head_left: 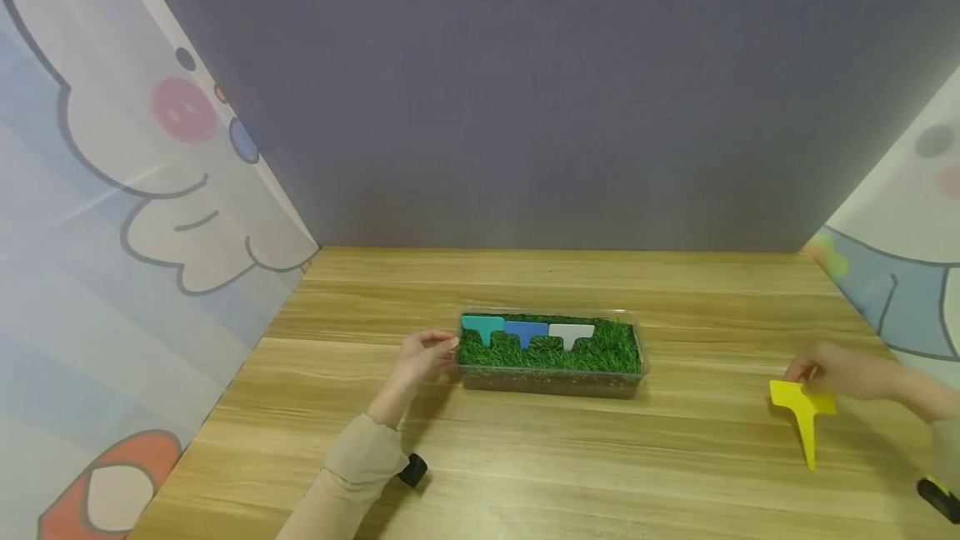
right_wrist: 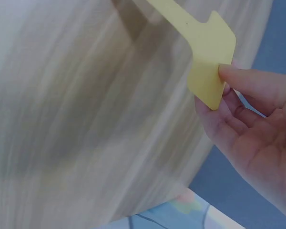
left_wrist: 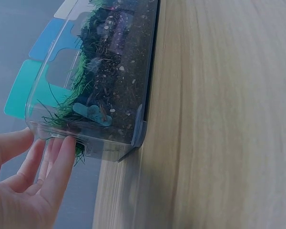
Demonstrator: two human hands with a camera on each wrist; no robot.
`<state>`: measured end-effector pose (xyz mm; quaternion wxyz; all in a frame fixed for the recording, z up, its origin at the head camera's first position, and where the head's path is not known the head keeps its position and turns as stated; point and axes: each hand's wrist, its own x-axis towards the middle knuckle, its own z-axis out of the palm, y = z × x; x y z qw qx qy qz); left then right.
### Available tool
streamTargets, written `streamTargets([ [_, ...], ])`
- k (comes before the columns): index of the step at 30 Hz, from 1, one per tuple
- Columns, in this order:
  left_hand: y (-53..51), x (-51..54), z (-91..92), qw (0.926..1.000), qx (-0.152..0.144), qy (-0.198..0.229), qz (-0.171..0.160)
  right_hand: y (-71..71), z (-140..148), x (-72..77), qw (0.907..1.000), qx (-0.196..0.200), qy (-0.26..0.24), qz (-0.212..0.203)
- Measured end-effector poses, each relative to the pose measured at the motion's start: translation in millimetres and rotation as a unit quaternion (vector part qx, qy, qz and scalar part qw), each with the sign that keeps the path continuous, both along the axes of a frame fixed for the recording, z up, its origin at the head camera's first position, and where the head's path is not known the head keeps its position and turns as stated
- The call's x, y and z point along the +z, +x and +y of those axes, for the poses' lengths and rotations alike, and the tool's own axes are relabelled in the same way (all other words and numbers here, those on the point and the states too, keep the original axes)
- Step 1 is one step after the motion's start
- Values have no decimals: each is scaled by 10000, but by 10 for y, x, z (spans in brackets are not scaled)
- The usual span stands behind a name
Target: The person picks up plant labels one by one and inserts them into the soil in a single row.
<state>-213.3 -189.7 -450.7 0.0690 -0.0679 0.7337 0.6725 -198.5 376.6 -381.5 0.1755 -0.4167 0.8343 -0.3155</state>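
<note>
A clear plastic planter box (head_left: 551, 383) of dark soil and green grass stands on the table. Teal (head_left: 483, 323), blue (head_left: 526, 329) and white (head_left: 572, 332) T-shaped plant labels are stuck upright in the grass. My left hand (head_left: 422, 358) touches the box's left end; in the left wrist view its fairly straight fingers (left_wrist: 62, 164) rest against that end wall. Off to the right, above the table, my right hand (head_left: 843, 372) pinches a yellow T-shaped plant label (head_left: 804, 415) by its wide head, stem pointing down. The right wrist view shows the thumb (right_wrist: 250, 83) lying on the label's face.
The wood-grain table (head_left: 675, 473) runs back to a plain grey wall panel (head_left: 555, 107). Cartoon-printed sheets (head_left: 112, 273) flank it on both sides. A black strap piece (head_left: 412, 470) sits at the left wrist.
</note>
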Motion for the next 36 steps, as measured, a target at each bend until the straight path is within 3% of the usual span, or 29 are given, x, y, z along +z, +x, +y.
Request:
streamTargets([
  [2,-38,-73,-21,10000,-1,-1,36,-11,-7,42,9999,-108,116,5],
  [4,-26,-49,-12,10000,-2,-8,28,-20,-15,71,9997,-156,162,84],
  [10,127,259,86,9999,103,-52,-62,-22,-77,151,9974,-510,380,331],
  [14,154,330,109,9997,197,-33,-160,-11,-170,220,9925,-928,609,519],
  [22,120,250,83,9998,99,-129,-65,3,-407,391,9713,-1826,1189,955],
  [27,31,70,28,9999,103,22,-96,3,-528,481,9626,-2068,1188,1283],
  [30,-22,-42,-5,9999,107,34,-92,4,-587,525,9622,-2068,1092,1396],
  [33,-6,-6,6,9998,96,-40,-146,6,-646,560,9570,-2137,1080,1635],
  [36,66,154,58,9998,137,-79,-148,0,-701,594,9537,-2208,1128,1700],
])
